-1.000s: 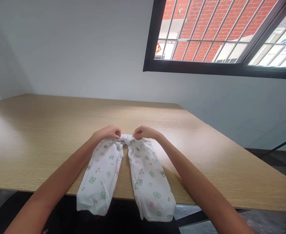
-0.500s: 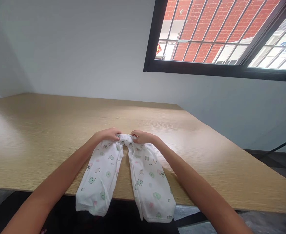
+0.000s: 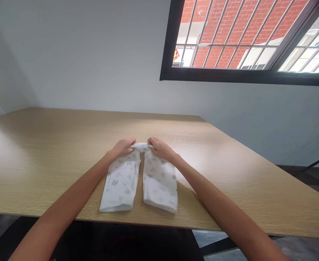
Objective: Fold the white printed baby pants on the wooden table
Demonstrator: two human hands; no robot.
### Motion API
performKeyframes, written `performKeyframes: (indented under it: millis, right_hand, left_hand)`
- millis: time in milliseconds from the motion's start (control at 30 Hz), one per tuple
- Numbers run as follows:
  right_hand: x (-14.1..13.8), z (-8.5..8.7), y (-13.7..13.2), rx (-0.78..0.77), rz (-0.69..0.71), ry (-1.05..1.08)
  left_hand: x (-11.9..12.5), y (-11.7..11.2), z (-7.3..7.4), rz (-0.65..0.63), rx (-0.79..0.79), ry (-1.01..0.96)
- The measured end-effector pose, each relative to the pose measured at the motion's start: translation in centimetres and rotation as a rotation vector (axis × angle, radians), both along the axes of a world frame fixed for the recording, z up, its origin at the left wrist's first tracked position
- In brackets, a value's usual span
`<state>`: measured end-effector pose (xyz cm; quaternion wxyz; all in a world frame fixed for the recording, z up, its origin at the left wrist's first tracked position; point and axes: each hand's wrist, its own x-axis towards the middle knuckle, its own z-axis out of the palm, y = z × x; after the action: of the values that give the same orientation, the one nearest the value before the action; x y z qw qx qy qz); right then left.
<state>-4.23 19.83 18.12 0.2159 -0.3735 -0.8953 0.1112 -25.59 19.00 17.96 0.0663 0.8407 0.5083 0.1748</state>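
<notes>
A small pair of white pants [image 3: 159, 183] with faint green and pink animal prints is held by its gathered top end. My left hand [image 3: 124, 146] is closed on the left side of that bunched fabric. On the right side, my right hand [image 3: 159, 148] grips it too, with a short twisted stretch of cloth between the two. Both legs hang toward me, apart from each other, their lower ends over the tabletop and slightly blurred. Fingertips of both hands are partly hidden by the cloth.
The wooden table [image 3: 66, 145] stretches to a grey wall [image 3: 94, 54] at the back. Its front edge lies just below the pant legs. A dark-framed window [image 3: 219, 76] with bars is at the upper right. A dark bar [image 3: 314, 163] slants beyond the table's right edge.
Both hands have lifted the pants and moved them away from me. The leg ends, which overhung the front edge, are now over the table. The grip on both sides stays.
</notes>
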Motion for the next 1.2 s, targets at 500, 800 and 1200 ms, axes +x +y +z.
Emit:
performKeyframes:
  millis: [500, 800, 1200]
  right_hand:
    - [1.4, -0.5, 0.9, -0.353, 0.003, 0.029]
    - [1.3, -0.8, 1.1, -0.202, -0.061, -0.186]
    - [-0.1, -1.4, 0.5, 0.052, -0.067, -0.17]
  left_hand:
    - [-1.1, 0.7, -0.4, -0.022, -0.215, 0.027]
    - [-1.1, 0.1, 0.6, -0.056, -0.277, 0.057]
    - [-0.5, 0.0, -0.1, 0.009, -0.025, 0.12]
